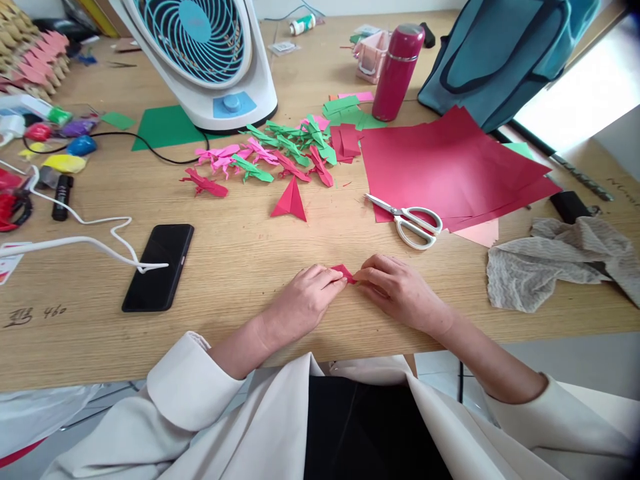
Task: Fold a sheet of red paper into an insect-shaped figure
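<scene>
A small folded piece of red paper (343,272) lies low over the table between my two hands. My left hand (313,293) presses its fingers on the paper's left side, closed on it. From the right, my right hand (397,290) pinches the paper's other end between thumb and fingers. Part of the paper is hidden under the fingertips. Farther back stands a red folded paper triangle (291,201). White-handled scissors (417,223) lie to the right, partly over large red paper sheets (445,170). Behind the triangle are several pink, green and red folded paper figures (280,143).
A black phone (159,267) with a white cable lies at left. At the back stand a white fan (235,87), a red bottle (399,73) and a blue bag (500,60). A crumpled grey cloth (530,267) lies at right. The table's front edge runs below my wrists.
</scene>
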The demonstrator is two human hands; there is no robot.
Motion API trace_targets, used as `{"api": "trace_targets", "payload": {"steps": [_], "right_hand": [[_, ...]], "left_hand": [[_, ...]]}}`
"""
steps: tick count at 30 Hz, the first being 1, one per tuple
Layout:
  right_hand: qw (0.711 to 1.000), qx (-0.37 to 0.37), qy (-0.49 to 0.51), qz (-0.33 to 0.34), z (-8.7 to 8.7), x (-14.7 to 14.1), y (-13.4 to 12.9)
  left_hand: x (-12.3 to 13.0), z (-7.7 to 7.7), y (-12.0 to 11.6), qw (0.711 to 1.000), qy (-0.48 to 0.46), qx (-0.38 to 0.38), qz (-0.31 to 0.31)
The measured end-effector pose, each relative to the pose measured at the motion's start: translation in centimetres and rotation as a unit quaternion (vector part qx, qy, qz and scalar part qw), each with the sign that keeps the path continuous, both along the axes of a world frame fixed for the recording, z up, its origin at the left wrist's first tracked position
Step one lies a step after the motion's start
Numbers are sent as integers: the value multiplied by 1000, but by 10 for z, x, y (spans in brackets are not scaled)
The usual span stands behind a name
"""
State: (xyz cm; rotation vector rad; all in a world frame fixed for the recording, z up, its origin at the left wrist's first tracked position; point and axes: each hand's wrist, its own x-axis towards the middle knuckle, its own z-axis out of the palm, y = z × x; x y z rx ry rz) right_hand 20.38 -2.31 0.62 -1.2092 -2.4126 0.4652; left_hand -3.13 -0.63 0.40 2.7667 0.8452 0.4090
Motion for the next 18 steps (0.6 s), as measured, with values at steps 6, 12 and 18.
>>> {"api": "trace_targets", "payload": {"steps": [6,12,18], "right_hand": [[1000,11,-12,-16,-1,-10,6],[1000,-7,-3,-22,-1,-11,7],[999,-22,8,-29,-1,-12,7]], "left_hand": [[-2,1,4,1000,-18,11,-13],[-3,-1,8,1000,-17,13,-24],[-5,1,13,999,-31,-10,-30]]}}
